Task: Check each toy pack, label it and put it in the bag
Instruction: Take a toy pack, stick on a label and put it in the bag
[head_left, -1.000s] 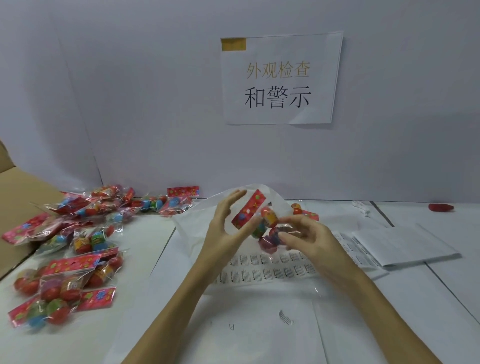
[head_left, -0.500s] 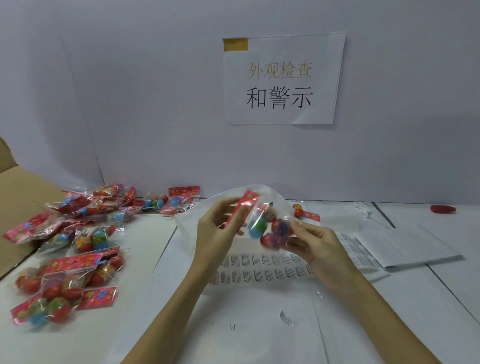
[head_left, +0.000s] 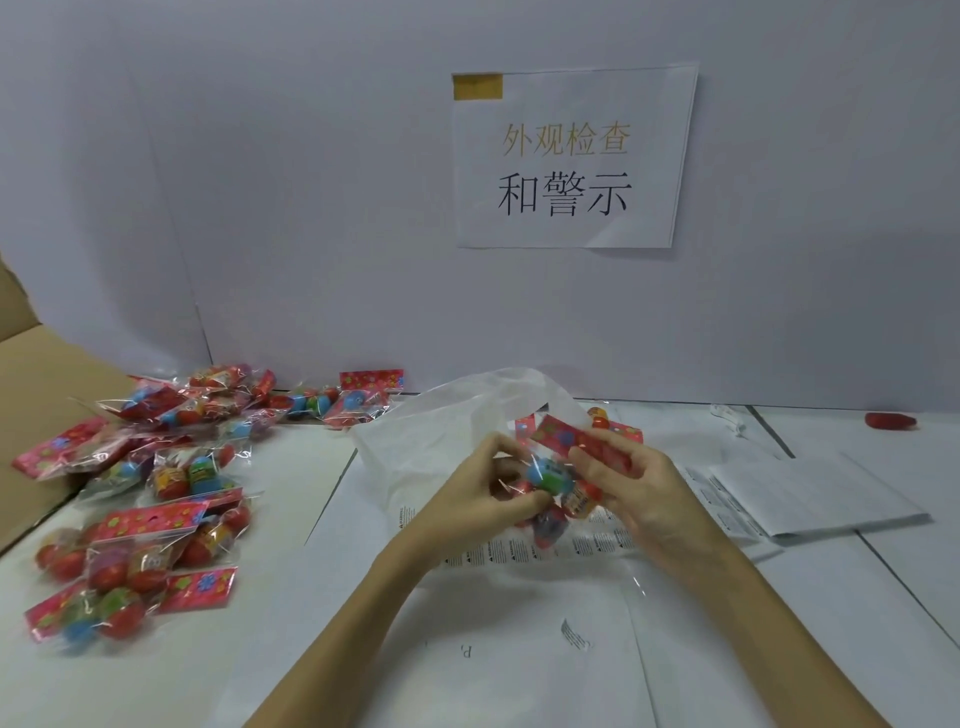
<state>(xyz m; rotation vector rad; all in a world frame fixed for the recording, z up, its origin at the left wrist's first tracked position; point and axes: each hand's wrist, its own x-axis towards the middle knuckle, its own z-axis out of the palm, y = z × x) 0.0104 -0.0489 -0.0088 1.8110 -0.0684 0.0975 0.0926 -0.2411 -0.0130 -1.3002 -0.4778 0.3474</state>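
White table (head_left: 270, 649), toy pack (head_left: 558, 475) turned over since a second ago.
Your left hand (head_left: 480, 499) and right hand (head_left: 631, 480) pinch it between fingertips; checking continues, label unplaced.

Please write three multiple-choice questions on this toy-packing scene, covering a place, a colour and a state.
1. Where does the heap of toy packs lie?
A. left of the hands
B. right of the hands
C. on the wall

2. What colour is the tape on the wall sign?
A. green
B. brownish yellow
C. black

3. How is the held pack handled?
A. lying untouched
B. gripped by both hands
C. hanging from the sign

Answers: 1 A, it covers the table's left side. 2 B, seen at the sign's top corner. 3 B, left hand and right hand pinch it.
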